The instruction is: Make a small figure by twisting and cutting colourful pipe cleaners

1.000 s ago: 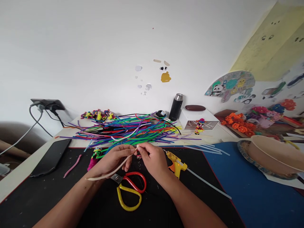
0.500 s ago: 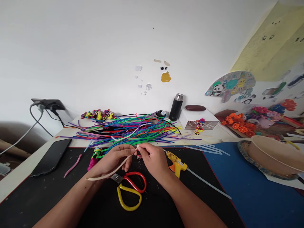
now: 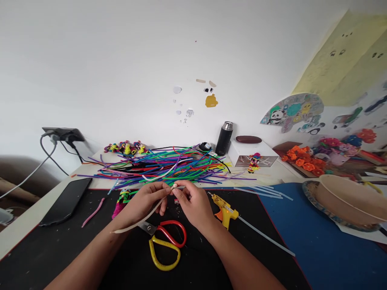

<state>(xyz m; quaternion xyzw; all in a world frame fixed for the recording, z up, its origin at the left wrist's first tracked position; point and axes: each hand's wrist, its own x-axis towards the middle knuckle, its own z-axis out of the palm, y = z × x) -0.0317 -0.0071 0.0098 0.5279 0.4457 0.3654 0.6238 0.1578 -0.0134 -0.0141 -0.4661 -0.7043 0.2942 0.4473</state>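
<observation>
A cream pipe cleaner is pinched near its far end by my left hand, and its long tail runs back over my left wrist. My right hand closes finger and thumb on the small, curled cream tip of the same pipe cleaner. Both hands meet above the black mat. Scissors with one red and one yellow handle lie below the hands, their blades partly under my left wrist. To the right of my right hand is a yellow glue gun with a long glue stick in its back.
A heap of coloured pipe cleaners spreads behind the hands. A phone and a pink strip lie left. A black flask, a white box, loose glue sticks and a large bowl stand or lie right.
The curled cream tip shows more clearly between my fingers, and my right fingers have shifted slightly around it. The view has tilted up a little.
</observation>
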